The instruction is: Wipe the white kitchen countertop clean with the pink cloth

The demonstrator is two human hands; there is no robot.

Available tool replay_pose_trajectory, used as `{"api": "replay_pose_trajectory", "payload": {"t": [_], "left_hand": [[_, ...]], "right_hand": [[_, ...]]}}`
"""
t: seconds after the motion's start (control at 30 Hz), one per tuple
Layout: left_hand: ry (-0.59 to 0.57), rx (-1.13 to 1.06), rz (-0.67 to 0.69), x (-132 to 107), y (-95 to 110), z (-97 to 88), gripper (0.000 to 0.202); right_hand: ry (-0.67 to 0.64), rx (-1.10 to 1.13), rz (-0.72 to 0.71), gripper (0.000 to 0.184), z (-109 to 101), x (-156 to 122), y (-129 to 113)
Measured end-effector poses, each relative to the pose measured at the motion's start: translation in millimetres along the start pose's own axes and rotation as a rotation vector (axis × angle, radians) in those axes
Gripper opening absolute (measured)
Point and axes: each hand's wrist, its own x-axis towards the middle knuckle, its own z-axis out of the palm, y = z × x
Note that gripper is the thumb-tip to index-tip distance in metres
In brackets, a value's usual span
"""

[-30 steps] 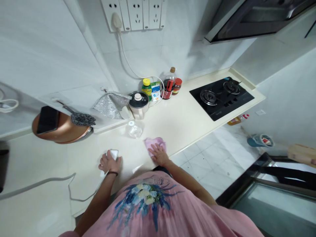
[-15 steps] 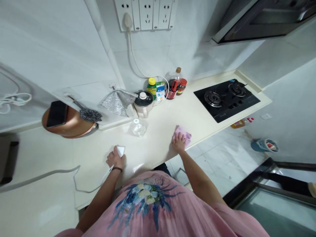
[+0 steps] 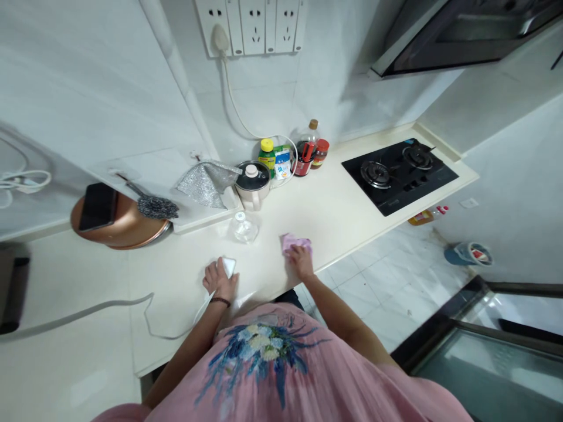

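My right hand (image 3: 301, 262) presses a pink cleaning cloth (image 3: 295, 241) onto the cream countertop, its fingers over the cloth's near part. To the left, my left hand (image 3: 221, 283) rests low over the counter with a small white block-shaped device (image 3: 229, 266) between thumb and forefinger. What exactly the device is I cannot make out. A pale cable (image 3: 167, 338) runs from under that wrist across the counter to the left. Just beyond my left hand is a clear bottle (image 3: 245, 230) with a white cap.
Along the wall stand a small lidded electric pot (image 3: 254, 186), a yellow-capped bottle (image 3: 266, 157), a red-lidded jar (image 3: 321, 153) and other condiments. A black gas hob (image 3: 398, 176) is at the right. A copper-coloured pan (image 3: 127, 225) carries a phone (image 3: 98, 206) at the left.
My right hand has slid the pink cloth leftward along the counter. My left hand and the white device have shifted slightly right. The view has turned a little.
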Motion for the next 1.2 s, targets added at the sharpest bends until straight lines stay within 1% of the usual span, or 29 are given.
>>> {"api": "replay_pose_trajectory", "payload": {"t": [0.03, 0.07, 0.1, 0.17, 0.23, 0.3, 0.37, 0.47, 0.53, 0.6, 0.67, 0.77, 0.87, 0.97, 1.03, 1.1, 1.13, 1.2], "left_hand": [[0.018, -0.027, 0.034, -2.8, 0.3, 1.5, 0.084], [0.026, -0.059, 0.071, -5.4, 0.8, 3.1, 0.083], [0.025, -0.094, 0.109, -7.6, 1.6, 4.7, 0.082], [0.012, -0.167, 0.193, -10.7, 3.9, 7.5, 0.078], [0.005, -0.231, 0.263, -11.6, 7.0, 9.8, 0.076], [0.001, -0.276, 0.309, -10.9, 10.7, 11.4, 0.073], [0.000, -0.302, 0.339, -9.4, 14.6, 12.5, 0.070], [-0.005, -0.326, 0.368, -8.2, 19.4, 13.4, 0.065], [-0.025, -0.335, 0.369, -8.6, 21.3, 14.2, 0.062], [-0.050, -0.341, 0.369, -9.5, 22.4, 15.4, 0.060], [-0.065, -0.351, 0.391, -10.0, 23.4, 17.3, 0.057], [-0.091, -0.383, 0.467, -9.6, 26.4, 22.1, 0.051], [-0.135, -0.440, 0.526, -9.6, 32.4, 30.0, 0.042], [-0.200, -0.520, 0.488, -12.1, 39.9, 41.0, 0.036], [-0.258, -0.572, 0.443, -14.4, 44.9, 48.7, 0.035], [-0.298, -0.607, 0.419, -16.3, 50.0, 54.9, 0.034], [-0.309, -0.616, 0.418, -16.8, 53.1, 57.0, 0.033], [-0.311, -0.621, 0.434, -15.9, 61.3, 59.0, 0.031]], "right_hand": [[0.064, 0.048, 0.050, 0.040, -17.0, 10.0, 7.6], [0.121, 0.106, 0.096, 0.047, -33.1, 19.0, 14.2], [0.167, 0.173, 0.133, 0.057, -47.8, 26.5, 19.6], [0.212, 0.311, 0.163, 0.077, -71.4, 36.7, 27.1], [0.221, 0.487, 0.163, 0.087, -85.8, 40.4, 31.8], [0.236, 0.649, 0.199, 0.085, -91.4, 38.5, 36.2], [0.325, 0.656, 0.307, 0.077, -90.7, 31.2, 42.2], [0.517, 0.472, 0.462, 0.066, -84.6, 10.9, 53.3], [0.588, 0.377, 0.487, 0.061, -79.9, -5.4, 58.9], [0.623, 0.277, 0.469, 0.056, -74.8, -18.2, 60.3], [0.591, 0.176, 0.406, 0.051, -68.4, -23.0, 57.2], [0.454, 0.018, 0.301, 0.045, -56.2, -15.0, 47.5], [0.335, -0.117, 0.282, 0.038, -42.6, -1.3, 36.8], [0.258, -0.186, 0.278, 0.032, -29.5, 2.9, 29.6], [0.224, -0.255, 0.238, 0.037, -22.1, -1.3, 27.7], [0.223, -0.331, 0.179, 0.044, -17.5, -7.7, 27.7], [0.233, -0.353, 0.150, 0.042, -17.0, -10.2, 28.1], [0.270, -0.341, 0.116, 0.030, -20.5, -11.4, 28.3]]}}
